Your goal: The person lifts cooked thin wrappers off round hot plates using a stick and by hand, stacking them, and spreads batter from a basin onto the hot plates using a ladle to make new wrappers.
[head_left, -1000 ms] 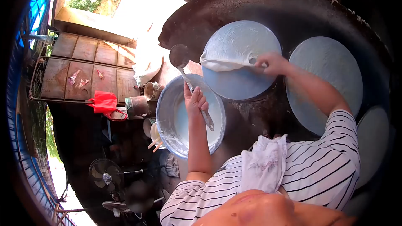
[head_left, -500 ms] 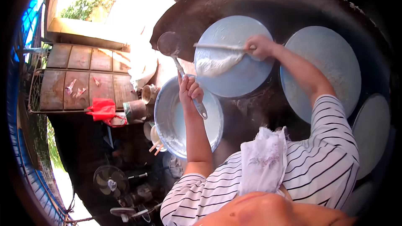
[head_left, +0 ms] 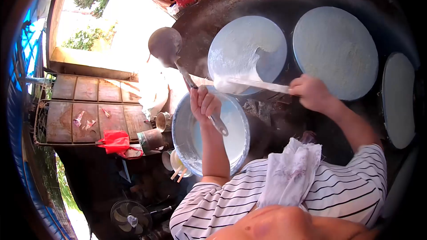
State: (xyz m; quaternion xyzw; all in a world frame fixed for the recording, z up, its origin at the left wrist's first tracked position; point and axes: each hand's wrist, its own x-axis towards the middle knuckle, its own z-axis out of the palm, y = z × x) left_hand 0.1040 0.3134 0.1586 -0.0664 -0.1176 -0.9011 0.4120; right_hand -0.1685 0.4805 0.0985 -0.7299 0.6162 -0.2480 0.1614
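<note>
My left hand point(head_left: 206, 102) is closed around the handle of a dark, round ladle point(head_left: 165, 44), raised above a blue tub point(head_left: 180, 144) of white batter. In my right hand point(head_left: 310, 92) is a long, flat whitish spreading stick point(head_left: 262, 85). Its far end lies in wet white batter point(head_left: 229, 83) at the near edge of a round, pale blue plate point(head_left: 270, 73). Batter coats most of that plate, with a bare blue patch on its right. Farther right stands a second round plate point(head_left: 336, 58), covered with a pale layer.
A large dark round cooktop rim point(head_left: 191, 24) curves behind the plates, with another coated plate point(head_left: 399, 102) at far right. On the left are a tiled surface point(head_left: 82, 115), a red bag point(head_left: 116, 142), metal cups point(head_left: 151, 139) and a fan point(head_left: 131, 218).
My right hand has swept the stick toward me and rightward across the plate, spreading the batter over more of its far side. The ladle has shifted slightly left in my left hand.
</note>
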